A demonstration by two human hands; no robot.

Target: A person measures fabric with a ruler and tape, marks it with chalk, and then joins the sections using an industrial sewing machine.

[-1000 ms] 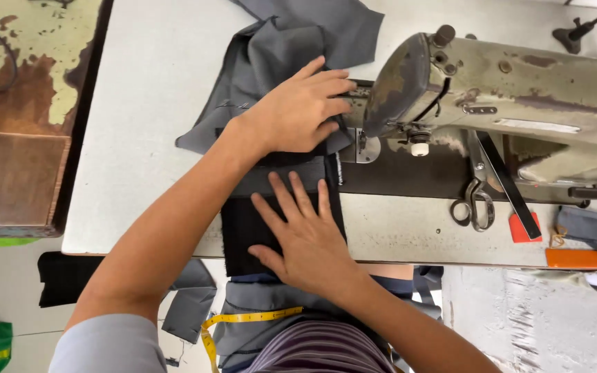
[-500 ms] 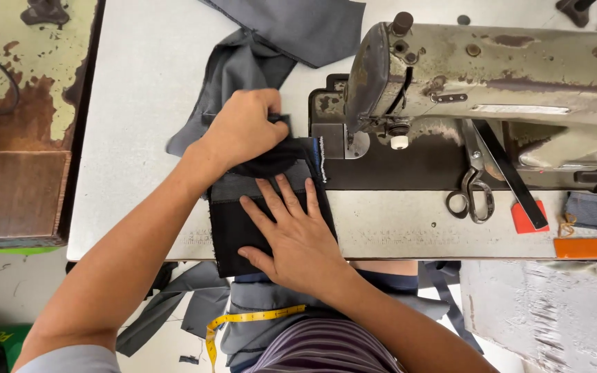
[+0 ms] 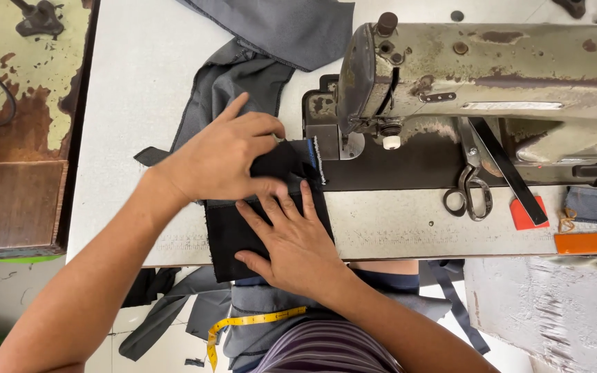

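A black piece of fabric [image 3: 233, 235] lies on the white sewing table [image 3: 133, 83], just left of the needle of an old grey-green sewing machine [image 3: 478, 76]. My left hand [image 3: 222, 155] pinches and folds the black fabric's upper edge. My right hand [image 3: 295, 242] lies flat on the fabric with its fingers spread, pressing it to the table near the front edge. Grey fabric [image 3: 236, 76] trails away behind my left hand toward the back of the table.
Scissors [image 3: 470, 197] lie on the machine bed, beside a dark ruler-like strip [image 3: 509, 169] and a red block [image 3: 526, 215]. An orange flat piece [image 3: 592, 243] sits at the right. A yellow tape measure [image 3: 247, 323] hangs on my lap. A rusty cabinet [image 3: 15, 103] stands to the left.
My left hand has pulled back from the machine and now folds the black fabric's top edge. My right hand has shifted slightly toward me, still flat on the fabric.
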